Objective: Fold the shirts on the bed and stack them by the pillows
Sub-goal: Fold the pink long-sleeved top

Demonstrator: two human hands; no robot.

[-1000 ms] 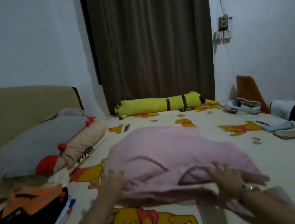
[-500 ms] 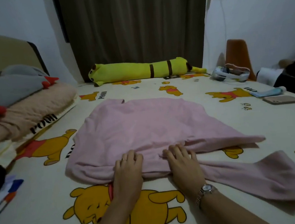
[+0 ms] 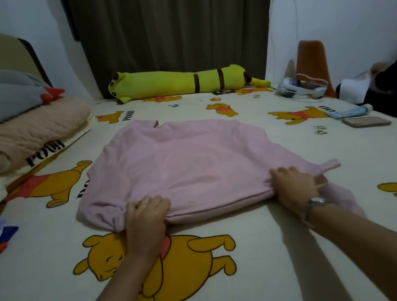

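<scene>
On the bed (image 3: 260,252), across a cream sheet printed with yellow bears, a pink shirt (image 3: 188,160) lies spread out with its near edge toward the person. At that near edge the left hand (image 3: 145,216) grips the shirt close to its left corner, fingers curled down and clamped on a bunch of the cloth. Further right along the same edge, the right hand (image 3: 295,185) holds the cloth too, fingers bent over the fabric and thumb tucked against it; a wristwatch (image 3: 313,206) sits on that wrist. A pink sleeve end (image 3: 329,165) sticks out just beyond the right hand. Pillows (image 3: 24,126) are piled at the left side of the bed, well apart from the shirt. A long yellow plush toy (image 3: 187,83) lies along the far edge of the bed beneath a dark curtain (image 3: 171,29). Near the right edge rest a phone (image 3: 366,121) and, just beyond it, a small tube (image 3: 351,111).
</scene>
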